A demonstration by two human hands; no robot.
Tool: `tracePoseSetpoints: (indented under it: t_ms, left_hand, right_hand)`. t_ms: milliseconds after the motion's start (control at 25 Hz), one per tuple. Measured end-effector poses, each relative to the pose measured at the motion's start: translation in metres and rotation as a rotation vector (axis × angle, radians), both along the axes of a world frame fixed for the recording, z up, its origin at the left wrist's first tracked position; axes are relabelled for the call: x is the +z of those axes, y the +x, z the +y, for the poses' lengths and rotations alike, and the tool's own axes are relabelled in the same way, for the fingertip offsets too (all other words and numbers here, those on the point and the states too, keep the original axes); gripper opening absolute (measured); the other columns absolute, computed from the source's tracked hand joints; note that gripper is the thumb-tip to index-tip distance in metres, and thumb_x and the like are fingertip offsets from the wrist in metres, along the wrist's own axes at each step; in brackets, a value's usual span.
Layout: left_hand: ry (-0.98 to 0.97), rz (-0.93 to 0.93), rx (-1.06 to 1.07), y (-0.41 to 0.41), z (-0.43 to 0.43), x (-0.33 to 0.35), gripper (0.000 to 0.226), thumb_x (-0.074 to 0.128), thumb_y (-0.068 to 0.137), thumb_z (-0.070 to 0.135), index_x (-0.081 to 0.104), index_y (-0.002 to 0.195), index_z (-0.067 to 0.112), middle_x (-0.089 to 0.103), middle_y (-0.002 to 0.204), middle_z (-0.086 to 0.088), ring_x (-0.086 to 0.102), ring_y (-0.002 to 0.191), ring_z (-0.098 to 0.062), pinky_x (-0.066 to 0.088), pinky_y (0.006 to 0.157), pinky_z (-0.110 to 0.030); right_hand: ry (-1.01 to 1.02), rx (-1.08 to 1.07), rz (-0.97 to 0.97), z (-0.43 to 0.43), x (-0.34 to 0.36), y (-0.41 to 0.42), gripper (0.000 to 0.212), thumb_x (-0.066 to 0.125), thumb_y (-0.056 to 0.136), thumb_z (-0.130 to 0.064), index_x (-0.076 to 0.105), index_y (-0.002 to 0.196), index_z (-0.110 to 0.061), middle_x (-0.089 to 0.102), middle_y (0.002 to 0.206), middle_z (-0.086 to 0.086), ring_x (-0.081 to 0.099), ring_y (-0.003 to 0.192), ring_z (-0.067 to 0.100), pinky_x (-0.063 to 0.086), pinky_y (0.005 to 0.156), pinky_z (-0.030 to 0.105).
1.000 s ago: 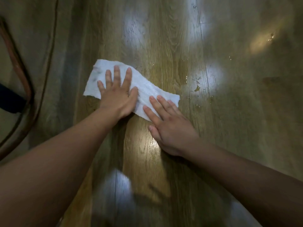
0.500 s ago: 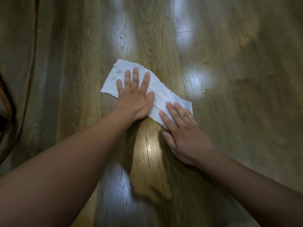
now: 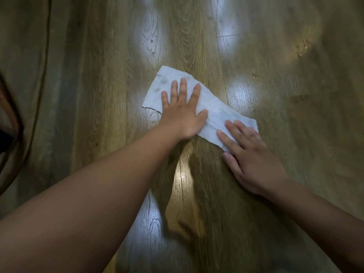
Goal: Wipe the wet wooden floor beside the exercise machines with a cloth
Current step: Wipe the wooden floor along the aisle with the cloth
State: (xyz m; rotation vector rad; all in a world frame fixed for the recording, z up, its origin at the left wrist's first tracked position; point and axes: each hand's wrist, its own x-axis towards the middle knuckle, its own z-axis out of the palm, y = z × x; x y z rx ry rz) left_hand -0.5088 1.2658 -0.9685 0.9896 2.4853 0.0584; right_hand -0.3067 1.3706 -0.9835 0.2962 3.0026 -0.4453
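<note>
**Two hands flat on the cloth, droplets left to clear**

A dark curved base (image 3: 13,119) is glimpsed at the left edge. The left hand (image 3: 182,113) is pressed flat on the white cloth (image 3: 216,115), fingers straight and spread. The cloth is laid mid-scene on the wooden floor (image 3: 98,95). Its near right end is covered by the right hand (image 3: 254,160), fingers straight and loosely together. Droplets (image 3: 302,48) are seen far right, so wiping is judged unfinished.

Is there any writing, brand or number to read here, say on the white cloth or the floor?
None readable. The white rectangular cloth bears no print; the brown wooden plank floor shows only grain, droplets and glare; the left hand and right hand pressing the cloth carry no marks.
</note>
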Motion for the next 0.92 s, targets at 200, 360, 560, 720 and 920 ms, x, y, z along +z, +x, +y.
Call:
tracePoseSetpoints:
  t_ms: [200, 360, 560, 720, 920]
  left_hand:
    - [0.018, 0.011, 0.027, 0.003, 0.006, -0.002, 0.072, 0.024, 0.098, 0.056, -0.012, 0.156, 0.032, -0.031, 0.16, -0.004, -0.033, 0.145, -0.028, -0.022, 0.115, -0.053]
    - [0.0, 0.002, 0.022, 0.005, 0.009, -0.002, 0.072, 0.024, 0.098, 0.057, -0.012, 0.155, 0.034, -0.03, 0.16, -0.001, -0.032, 0.145, -0.028, -0.02, 0.115, -0.055]
    - [-0.002, 0.034, -0.063, -0.02, -0.003, 0.016, 0.078, 0.022, 0.09, 0.075, 0.0, 0.156, 0.04, -0.01, 0.166, 0.004, -0.01, 0.152, -0.025, -0.001, 0.12, -0.053]
    - [0.054, 0.115, -0.124, -0.01, -0.024, 0.002, 0.067, 0.016, 0.098, 0.063, -0.005, 0.156, 0.038, -0.014, 0.165, 0.004, -0.017, 0.151, -0.019, -0.009, 0.119, -0.054]
    - [0.062, 0.129, -0.06, -0.002, -0.022, -0.012, 0.065, 0.016, 0.098, 0.058, -0.009, 0.155, 0.038, -0.022, 0.163, 0.002, -0.027, 0.148, -0.02, -0.017, 0.116, -0.057]
  right_hand:
    - [-0.02, -0.003, -0.01, 0.006, -0.001, 0.001, 0.058, 0.022, 0.102, -0.046, 0.032, 0.155, -0.022, 0.02, 0.164, 0.003, 0.011, 0.154, 0.02, 0.008, 0.125, 0.041]
    - [-0.044, -0.01, -0.008, 0.005, 0.0, 0.003, 0.059, 0.021, 0.102, -0.047, 0.03, 0.155, -0.023, 0.018, 0.165, 0.002, 0.009, 0.154, 0.018, 0.006, 0.124, 0.041]
    - [-0.136, -0.129, -0.062, 0.019, 0.018, -0.011, 0.061, 0.017, 0.101, -0.051, 0.048, 0.146, -0.024, 0.03, 0.161, -0.005, 0.015, 0.152, 0.01, 0.007, 0.123, 0.03]
    - [0.064, -0.409, -0.087, 0.033, 0.044, -0.049, 0.047, 0.036, 0.1, -0.048, 0.071, 0.11, -0.017, 0.065, 0.126, 0.005, 0.058, 0.113, 0.024, 0.049, 0.09, 0.038]
    - [0.056, -0.458, -0.331, -0.006, 0.015, -0.071, 0.078, 0.017, 0.1, -0.059, -0.003, 0.158, -0.01, -0.012, 0.163, 0.026, -0.016, 0.15, 0.043, -0.005, 0.123, 0.054]
